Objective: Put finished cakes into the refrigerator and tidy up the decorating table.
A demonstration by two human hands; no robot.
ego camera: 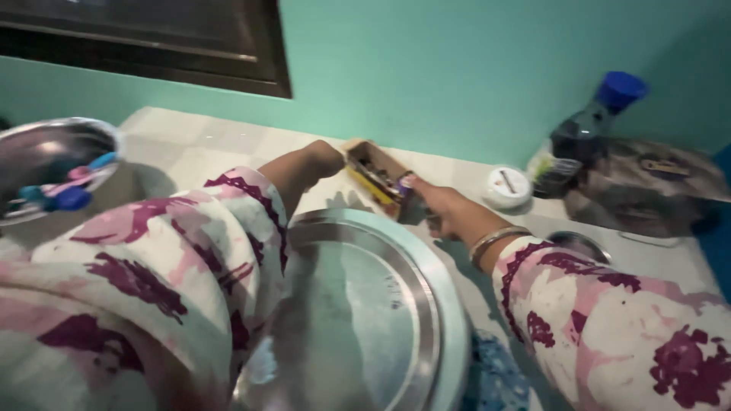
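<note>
Just beyond the steel plate [426, 304], both your hands meet on the small cardboard box [375, 172]: your left hand [320, 158] grips its far end, your right hand [442, 207] pinches its near end with the fingertips.

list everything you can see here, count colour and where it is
small box: 1, brown with a yellow side, open, on the counter near the wall, between the two hands
round steel plate: 1, silver, on the counter in front of the person
steel bowl: 1, silver, far left, with blue and pink items inside
bottle: 1, dark with a blue cap, against the wall on the right
small round container: 1, white, beside the bottle
crumpled bag: 1, brownish, far right
counter: 1, pale tiled
wall: 1, teal
left hand: 1, at the box's left end, floral sleeve
right hand: 1, at the box's right end, bangle on the wrist
</note>
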